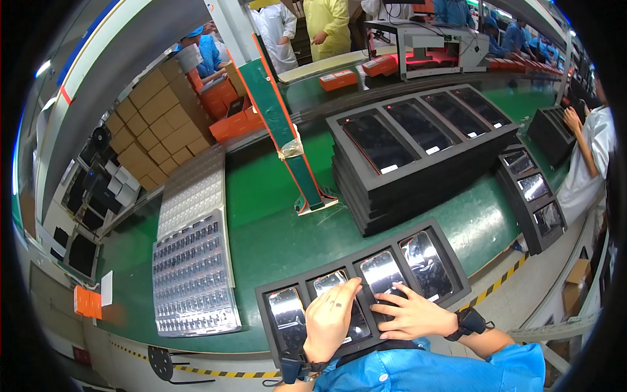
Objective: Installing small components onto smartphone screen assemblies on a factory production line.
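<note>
In front of me a black foam tray [313, 277] holds smartphones in separate slots, their dark screens glossy with reflections. Over the second slot from the left is my left hand [330, 317], its fingers pressed together and tips near the divider; what they pinch, if anything, is hidden. It partly covers the smartphone [330, 281] there. My right hand [415, 315] rests over the lower part of the third smartphone [380, 269], fingers spread. The leftmost smartphone [286, 310] and the rightmost smartphone [424, 261] lie flat in their slots.
A tall stack of black foam trays [418, 189] with phones stands beyond. At left, clear plastic trays [196, 274] hold many small parts. A green post [281, 124] rises from the green bench [261, 228]. A co-worker's hand [573, 121] touches trays at right.
</note>
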Available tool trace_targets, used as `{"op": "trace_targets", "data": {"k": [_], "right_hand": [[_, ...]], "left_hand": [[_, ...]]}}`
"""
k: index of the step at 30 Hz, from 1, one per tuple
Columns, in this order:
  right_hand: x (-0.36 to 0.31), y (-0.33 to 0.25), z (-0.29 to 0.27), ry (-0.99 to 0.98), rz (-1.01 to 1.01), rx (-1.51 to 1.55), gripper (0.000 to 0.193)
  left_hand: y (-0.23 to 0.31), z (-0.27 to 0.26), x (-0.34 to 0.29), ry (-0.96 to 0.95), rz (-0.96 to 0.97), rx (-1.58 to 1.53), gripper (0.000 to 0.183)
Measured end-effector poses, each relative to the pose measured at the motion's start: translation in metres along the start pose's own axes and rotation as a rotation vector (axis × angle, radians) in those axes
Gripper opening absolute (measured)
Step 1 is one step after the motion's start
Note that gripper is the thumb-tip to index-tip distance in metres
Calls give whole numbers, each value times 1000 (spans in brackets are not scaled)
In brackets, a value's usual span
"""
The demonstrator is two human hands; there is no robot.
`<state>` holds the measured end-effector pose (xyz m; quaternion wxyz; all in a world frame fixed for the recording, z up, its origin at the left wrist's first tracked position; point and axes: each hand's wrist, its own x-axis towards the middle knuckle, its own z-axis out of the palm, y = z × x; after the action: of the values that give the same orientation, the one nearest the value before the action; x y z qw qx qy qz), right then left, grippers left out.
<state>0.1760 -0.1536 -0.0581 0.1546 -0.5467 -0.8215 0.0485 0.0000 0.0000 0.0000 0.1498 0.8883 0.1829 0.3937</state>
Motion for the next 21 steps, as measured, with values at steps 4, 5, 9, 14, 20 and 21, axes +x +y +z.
{"op": "trace_targets", "data": {"k": [4,5,9,14,20,21], "right_hand": [[-1,1,4,50,-48,3,25],[-1,1,5,61,-54,-3,24],[-4,-3,0,119,-45,-53,23],[-10,-4,-3,287,-5,-71,9],[-14,-1,6,460,67,-66,17],[-14,-2,6,449,77,-50,17]], "left_hand": [[-3,6,0,-119,-303,-189,16],[-4,8,0,-169,-541,-399,14],[-25,22,-9,-79,-720,-818,14],[-40,33,-6,-134,-757,-844,13],[-38,53,9,-230,-756,-922,12],[-37,56,11,-262,-754,-926,12]]}}
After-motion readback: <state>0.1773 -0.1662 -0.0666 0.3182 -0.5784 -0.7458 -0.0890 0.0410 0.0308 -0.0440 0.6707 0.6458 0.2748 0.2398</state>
